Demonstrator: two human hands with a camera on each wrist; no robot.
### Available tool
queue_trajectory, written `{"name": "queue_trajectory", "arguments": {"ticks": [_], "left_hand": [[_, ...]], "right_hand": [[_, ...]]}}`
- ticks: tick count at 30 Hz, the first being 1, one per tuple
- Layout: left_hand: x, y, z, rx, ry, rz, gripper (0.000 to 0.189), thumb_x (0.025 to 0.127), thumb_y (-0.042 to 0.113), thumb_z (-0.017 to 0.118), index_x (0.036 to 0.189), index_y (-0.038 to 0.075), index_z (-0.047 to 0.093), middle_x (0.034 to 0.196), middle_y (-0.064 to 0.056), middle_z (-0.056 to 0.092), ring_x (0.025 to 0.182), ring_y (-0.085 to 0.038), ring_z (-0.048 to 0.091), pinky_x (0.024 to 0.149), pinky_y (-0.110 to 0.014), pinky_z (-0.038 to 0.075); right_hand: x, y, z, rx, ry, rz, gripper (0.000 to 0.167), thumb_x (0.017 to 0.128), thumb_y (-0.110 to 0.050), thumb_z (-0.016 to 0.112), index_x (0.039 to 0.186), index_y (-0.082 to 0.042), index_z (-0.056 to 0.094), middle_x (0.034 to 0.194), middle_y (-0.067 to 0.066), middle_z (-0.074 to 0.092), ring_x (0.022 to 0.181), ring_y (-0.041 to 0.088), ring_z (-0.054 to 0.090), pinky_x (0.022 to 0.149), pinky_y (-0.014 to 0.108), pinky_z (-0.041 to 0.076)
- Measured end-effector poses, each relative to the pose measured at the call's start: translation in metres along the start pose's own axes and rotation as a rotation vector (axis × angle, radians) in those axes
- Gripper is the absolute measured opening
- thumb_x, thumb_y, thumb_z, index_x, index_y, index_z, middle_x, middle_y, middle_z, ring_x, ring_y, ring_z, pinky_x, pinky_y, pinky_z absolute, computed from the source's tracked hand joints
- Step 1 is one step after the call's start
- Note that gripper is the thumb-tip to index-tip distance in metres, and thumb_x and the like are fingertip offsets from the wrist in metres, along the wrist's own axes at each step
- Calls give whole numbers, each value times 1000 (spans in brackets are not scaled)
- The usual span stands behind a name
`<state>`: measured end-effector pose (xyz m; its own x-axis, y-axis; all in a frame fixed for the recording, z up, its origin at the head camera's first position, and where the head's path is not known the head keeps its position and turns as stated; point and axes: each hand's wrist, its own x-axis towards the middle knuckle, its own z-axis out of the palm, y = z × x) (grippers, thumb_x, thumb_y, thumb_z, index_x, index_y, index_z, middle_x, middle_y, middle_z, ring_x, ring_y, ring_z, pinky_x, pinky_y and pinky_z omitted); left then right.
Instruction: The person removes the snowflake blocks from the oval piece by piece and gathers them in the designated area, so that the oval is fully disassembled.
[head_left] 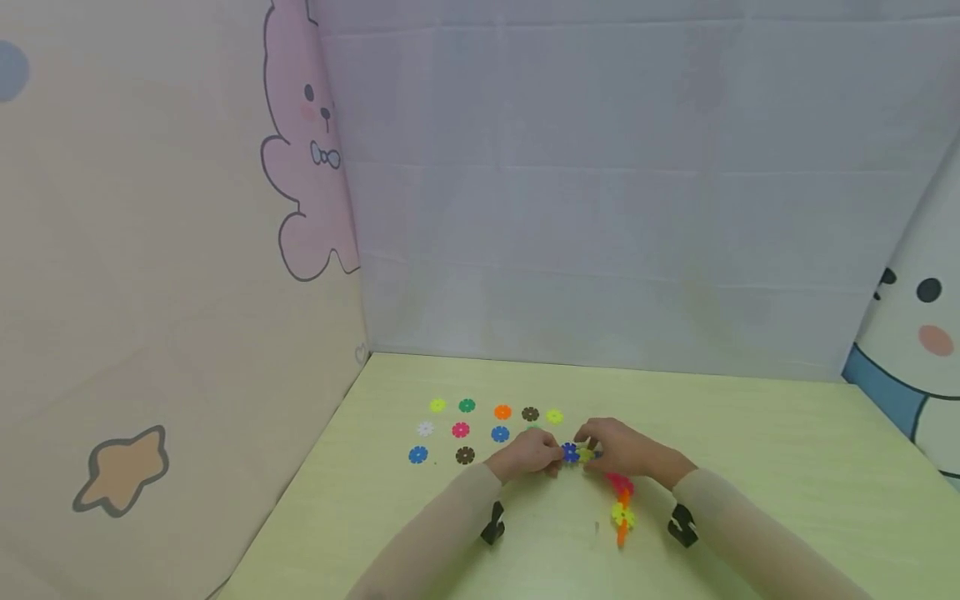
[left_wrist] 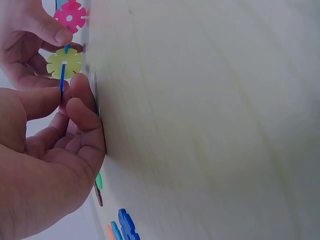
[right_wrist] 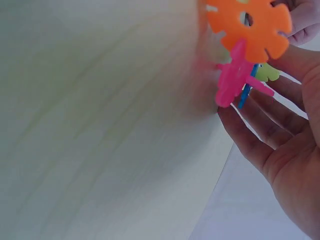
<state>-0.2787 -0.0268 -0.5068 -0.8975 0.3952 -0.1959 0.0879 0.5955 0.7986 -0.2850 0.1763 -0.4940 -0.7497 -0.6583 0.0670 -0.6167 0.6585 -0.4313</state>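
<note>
My left hand (head_left: 529,452) pinches a dark blue notched plastic disc (head_left: 570,452) between thumb and fingers. In the left wrist view that disc stands edge-on against a yellow-green notched disc (left_wrist: 73,64). The yellow-green one belongs to a chain of interlocked discs, which my right hand (head_left: 626,450) holds near that end. Beyond it, a blue disc (right_wrist: 245,95), a pink disc (right_wrist: 232,80) and an orange disc (right_wrist: 270,25) follow in the right wrist view. Nearer my body, the chain runs on through a yellow disc (head_left: 623,516) to an orange end disc (head_left: 621,537).
Several loose notched discs lie flat in rough rows on the pale table (head_left: 750,467), left of and beyond my hands, among them a light blue disc (head_left: 418,455) and a brown disc (head_left: 465,456). A printed cloth (head_left: 187,333) hangs at left; a plain white cloth (head_left: 600,208) hangs behind.
</note>
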Motion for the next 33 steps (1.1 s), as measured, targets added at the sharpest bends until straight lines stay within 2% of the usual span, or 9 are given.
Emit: {"name": "queue_trajectory", "arguments": {"ticks": [9,21,33], "left_hand": [[-3,-2,-2,2,8,15,19,94,17,58,80,6,66,65,0,63,63,-11,55,58,-23,44],[-6,-4,-2,33,19,5,22,92,18,60,74,8,65,63,1,63,62,-11,55,59,-23,43],[-10,-3,-3,48,14,-24,24,91,19,61,71,9,65,62,1,63,59,-11,52,58,-23,41]], "right_hand": [[-4,4,0,-6,-29,14,22,81,-14,74,101,-11,67,97,-5,59,89,19,61,77,37,51],[-8,9,-2,6,-35,-58,23,81,-11,73,104,-7,67,101,1,64,89,20,62,77,36,52],[-6,7,-5,-1,-36,-60,18,83,-10,72,100,-8,68,98,-2,64,87,17,61,77,34,52]]}}
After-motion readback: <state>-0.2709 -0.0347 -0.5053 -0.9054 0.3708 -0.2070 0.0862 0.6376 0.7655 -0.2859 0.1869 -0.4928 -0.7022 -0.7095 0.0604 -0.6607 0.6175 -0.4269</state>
